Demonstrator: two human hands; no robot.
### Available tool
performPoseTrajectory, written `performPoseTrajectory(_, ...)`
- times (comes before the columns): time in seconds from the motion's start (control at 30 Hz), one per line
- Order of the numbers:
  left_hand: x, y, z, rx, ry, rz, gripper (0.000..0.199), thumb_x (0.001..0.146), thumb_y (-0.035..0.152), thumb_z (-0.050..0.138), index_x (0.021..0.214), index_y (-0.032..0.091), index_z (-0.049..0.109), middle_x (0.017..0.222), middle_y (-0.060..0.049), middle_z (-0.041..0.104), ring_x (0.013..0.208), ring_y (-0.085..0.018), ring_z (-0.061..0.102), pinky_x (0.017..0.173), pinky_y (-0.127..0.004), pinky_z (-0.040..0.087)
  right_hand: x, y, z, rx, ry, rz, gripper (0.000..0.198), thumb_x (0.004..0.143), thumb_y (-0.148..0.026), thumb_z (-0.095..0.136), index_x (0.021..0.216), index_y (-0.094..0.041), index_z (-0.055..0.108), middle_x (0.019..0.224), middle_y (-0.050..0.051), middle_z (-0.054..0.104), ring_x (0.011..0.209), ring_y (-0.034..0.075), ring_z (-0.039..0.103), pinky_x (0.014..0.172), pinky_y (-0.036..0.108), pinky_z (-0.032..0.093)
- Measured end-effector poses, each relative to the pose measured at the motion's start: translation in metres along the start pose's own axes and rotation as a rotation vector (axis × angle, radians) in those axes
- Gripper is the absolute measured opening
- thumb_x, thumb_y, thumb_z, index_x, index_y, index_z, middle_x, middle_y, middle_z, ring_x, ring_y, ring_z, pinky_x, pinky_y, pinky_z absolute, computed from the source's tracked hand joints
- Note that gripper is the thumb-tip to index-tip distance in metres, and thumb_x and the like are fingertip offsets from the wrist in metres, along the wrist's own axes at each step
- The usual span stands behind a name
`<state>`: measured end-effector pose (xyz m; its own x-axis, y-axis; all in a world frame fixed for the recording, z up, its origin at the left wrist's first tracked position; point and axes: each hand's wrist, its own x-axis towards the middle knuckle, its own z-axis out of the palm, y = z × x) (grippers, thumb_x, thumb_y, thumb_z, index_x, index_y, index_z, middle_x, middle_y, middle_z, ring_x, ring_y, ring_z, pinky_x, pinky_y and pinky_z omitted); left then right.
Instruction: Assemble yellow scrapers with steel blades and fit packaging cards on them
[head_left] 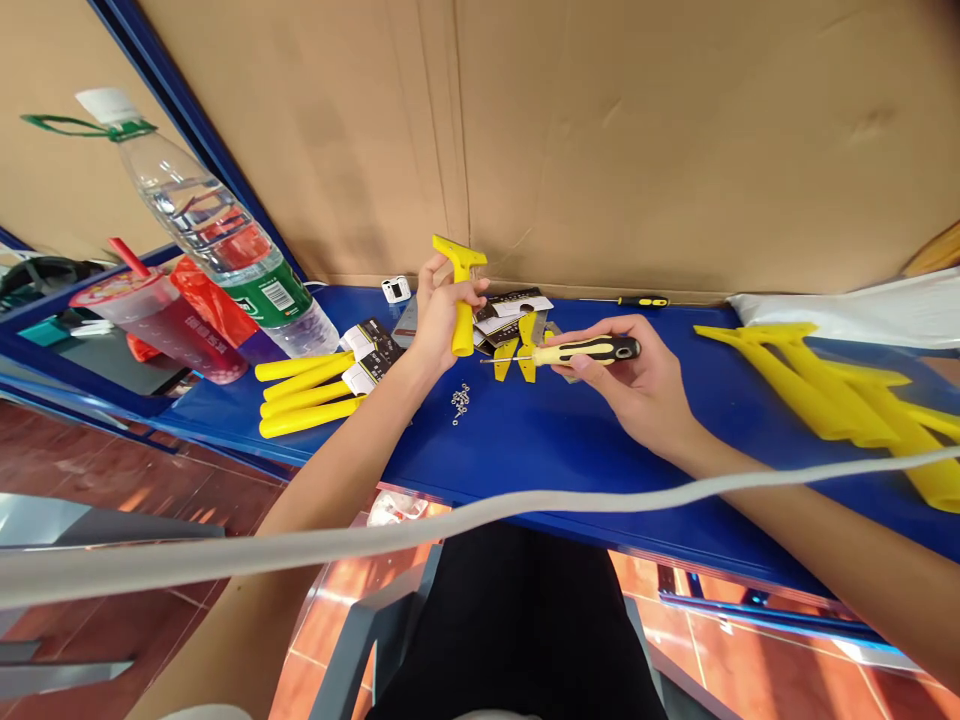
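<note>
My left hand (441, 310) is closed around a yellow scraper handle (463, 300), its wide head up and its round grip pointing down. In my right hand (637, 375) is a screwdriver (581, 351) with a yellow and black grip, its thin shaft pointing left, apart from the scraper handle. Behind the screwdriver's shaft lie several small yellow plates (527, 362) and black-and-white printed cards (514, 312). A small pile of screws and nuts (460, 399) sits on the blue table (495, 445), below the scraper handle.
At left are more yellow handles (311, 408) with printed cards, a large water bottle (217, 230) and a red drink cup (169, 325). Further yellow scraper handles (847, 390) lie at right. Another screwdriver (643, 301) rests by the cardboard wall (637, 150). A pale cable (480, 515) crosses the view.
</note>
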<state>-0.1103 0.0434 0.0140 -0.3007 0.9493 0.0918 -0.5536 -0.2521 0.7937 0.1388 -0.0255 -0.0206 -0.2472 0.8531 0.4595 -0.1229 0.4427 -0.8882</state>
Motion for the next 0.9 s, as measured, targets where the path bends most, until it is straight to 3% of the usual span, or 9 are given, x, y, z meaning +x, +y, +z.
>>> performPoseTrajectory(0.13,-0.003,0.0,0.002,0.022,-0.007,-0.025,0.074,0.064,-0.005,0.072,0.126,0.031,0.057,0.115,-0.001,0.077,0.093,-0.016,0.076,0.076,-0.024,0.054,0.009,-0.008,-0.011,0.001,0.079,-0.029,0.054,0.088,-0.069,0.098,0.111,-0.034,0.064,0.127,0.008,0.089,0.125,0.037,0.086,0.101,0.06,0.077)
performPoseTrajectory(0.27,-0.009,0.0,0.005,0.017,-0.026,-0.153,0.076,0.057,-0.007,0.063,0.123,0.029,0.056,0.109,0.0,0.075,0.091,-0.014,0.075,0.073,-0.022,0.054,0.018,-0.013,-0.021,-0.019,0.162,-0.056,0.055,0.088,-0.07,0.098,0.11,-0.035,0.062,0.119,0.007,0.089,0.125,0.039,0.086,0.096,0.06,0.078)
performPoseTrajectory(0.4,-0.02,-0.003,0.009,-0.006,-0.121,-0.284,0.069,0.054,-0.007,0.064,0.115,0.025,0.057,0.11,0.0,0.075,0.085,-0.01,0.072,0.07,-0.018,0.054,0.027,-0.015,-0.033,-0.013,0.229,-0.094,0.056,0.088,-0.07,0.098,0.112,-0.035,0.061,0.111,0.006,0.087,0.122,0.039,0.087,0.088,0.055,0.079)
performPoseTrajectory(0.6,-0.036,-0.007,0.018,0.04,-0.163,-0.397,0.077,0.053,-0.009,0.067,0.121,0.024,0.06,0.115,-0.004,0.078,0.086,-0.012,0.074,0.069,-0.018,0.056,0.042,-0.018,-0.055,-0.073,0.342,-0.167,0.059,0.088,-0.077,0.094,0.115,-0.036,0.06,0.109,0.004,0.083,0.122,0.038,0.087,0.083,0.051,0.08)
performPoseTrajectory(0.77,-0.044,-0.01,0.022,0.098,-0.15,-0.405,0.082,0.052,-0.009,0.069,0.127,0.023,0.06,0.12,-0.007,0.078,0.089,-0.014,0.075,0.067,-0.02,0.056,0.054,-0.015,-0.073,-0.096,0.398,-0.192,0.062,0.084,-0.078,0.096,0.113,-0.035,0.061,0.105,0.004,0.08,0.115,0.038,0.089,0.075,0.047,0.077)
performPoseTrajectory(0.9,-0.045,-0.013,0.021,0.16,-0.15,-0.374,0.083,0.053,-0.007,0.071,0.129,0.025,0.061,0.117,-0.006,0.078,0.09,-0.015,0.075,0.069,-0.02,0.057,0.058,-0.006,-0.08,-0.113,0.336,-0.146,0.061,0.082,-0.078,0.098,0.109,-0.035,0.064,0.094,0.001,0.077,0.096,0.034,0.089,0.067,0.045,0.075)
